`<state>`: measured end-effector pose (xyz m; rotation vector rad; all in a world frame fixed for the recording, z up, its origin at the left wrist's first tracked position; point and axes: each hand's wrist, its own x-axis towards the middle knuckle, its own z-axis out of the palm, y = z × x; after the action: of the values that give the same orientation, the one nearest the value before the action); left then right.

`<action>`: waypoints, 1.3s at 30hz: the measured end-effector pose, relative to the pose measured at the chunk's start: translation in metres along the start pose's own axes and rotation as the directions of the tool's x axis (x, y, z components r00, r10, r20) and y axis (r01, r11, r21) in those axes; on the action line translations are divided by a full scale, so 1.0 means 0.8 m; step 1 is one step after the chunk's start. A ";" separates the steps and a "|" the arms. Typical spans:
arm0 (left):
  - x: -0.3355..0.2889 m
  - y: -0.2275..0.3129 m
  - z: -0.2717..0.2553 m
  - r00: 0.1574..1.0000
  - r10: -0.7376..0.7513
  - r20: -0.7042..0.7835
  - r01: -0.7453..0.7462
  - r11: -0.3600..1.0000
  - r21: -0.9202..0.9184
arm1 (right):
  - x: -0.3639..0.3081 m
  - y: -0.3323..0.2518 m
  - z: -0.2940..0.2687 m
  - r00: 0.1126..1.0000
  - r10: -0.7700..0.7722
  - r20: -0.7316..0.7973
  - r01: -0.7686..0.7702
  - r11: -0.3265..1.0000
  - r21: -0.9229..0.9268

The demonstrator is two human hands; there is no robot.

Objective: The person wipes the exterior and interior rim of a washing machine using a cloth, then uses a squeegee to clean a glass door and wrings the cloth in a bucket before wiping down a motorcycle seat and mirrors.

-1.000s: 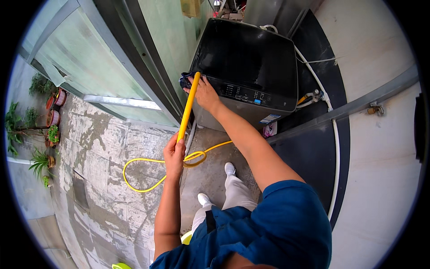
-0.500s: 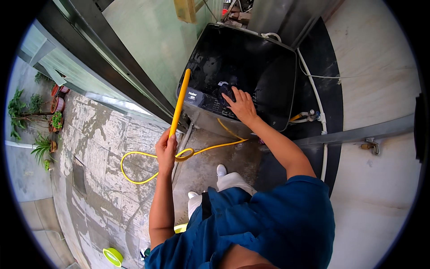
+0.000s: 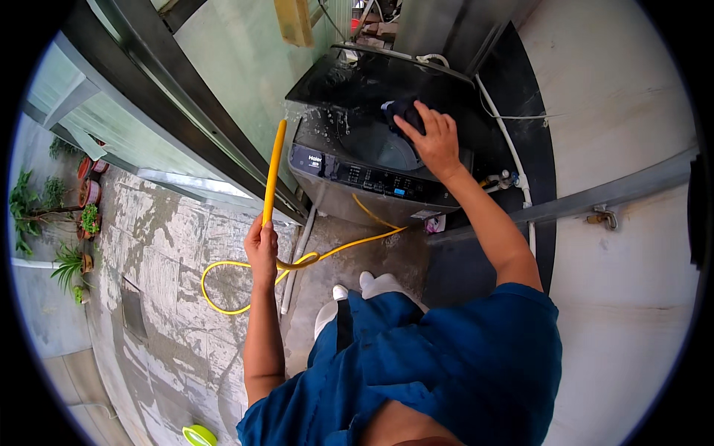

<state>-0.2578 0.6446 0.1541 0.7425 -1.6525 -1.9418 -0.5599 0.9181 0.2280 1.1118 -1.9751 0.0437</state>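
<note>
The right hand [image 3: 437, 143] grasps a dark cloth [image 3: 402, 116], which lies to its far left, over the top of the washing machine [image 3: 364, 137]; whether they touch is unclear. The left hand [image 3: 261, 247] grips a yellow hose [image 3: 274, 175], whose straight end runs near to far, its tip just left of the machine. The right hand is nearer the machine's top.

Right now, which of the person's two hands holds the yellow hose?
The left hand: its grip is closed around the yellow hose, whereas the right hand holds a dark cloth at the washing machine's top.
</note>
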 end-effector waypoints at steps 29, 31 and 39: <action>0.095 0.018 0.133 0.997 -0.065 -0.035 0.071 0.973 0.218 | 0.185 0.130 0.288 0.883 0.468 -0.042 -0.386 0.774 0.502; 0.097 0.017 0.140 0.995 -0.079 -0.057 0.089 0.977 0.196 | 0.182 0.075 0.319 0.817 0.562 0.133 -0.488 0.549 0.679; 0.124 0.014 0.186 0.995 -0.093 -0.022 0.095 0.991 0.097 | 0.138 -0.038 0.488 0.857 0.356 0.373 -0.502 0.408 0.763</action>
<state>-0.4314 0.6842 0.1743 0.8877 -1.7410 -1.9230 -0.8201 0.6661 0.0430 1.1187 -2.3898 1.4029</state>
